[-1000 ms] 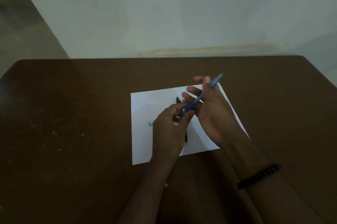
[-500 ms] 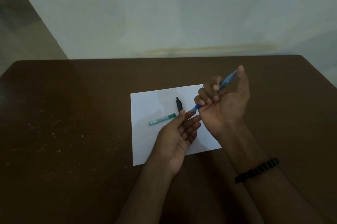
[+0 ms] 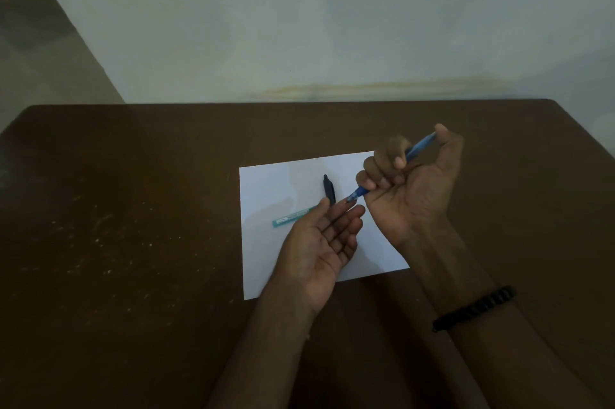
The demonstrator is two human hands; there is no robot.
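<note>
The right hand (image 3: 412, 188) holds the blue pen (image 3: 420, 146) above the sheet of paper (image 3: 266, 258). Its fingers (image 3: 382, 165) are curled round the barrel, and the thumb rests at the pen's far upper end. The pen's long axis runs on a slant: the capped end points up and away past the thumb, and the tip comes out below the little finger, aimed down and to the left.

The left hand (image 3: 319, 242) lies just off that tip, palm up, its fingers straight, loosely together and holding nothing. Their tips are very close to the pen's point, though I cannot tell if they touch it. This is the nearer free hand, so anything done at the tip end probably falls to it. The thumb at the other end looks placed to press.

Beyond the left fingertips a black pen (image 3: 328, 188) lies on the paper, its near end hidden behind them. To their left is a teal pen (image 3: 291, 218), lying slantwise and partly covered by the left thumb. Neither lies between the two hands. The sheet rests on a dark brown worktop (image 3: 133, 208), and a black bracelet (image 3: 474, 308) circles the right wrist.
</note>
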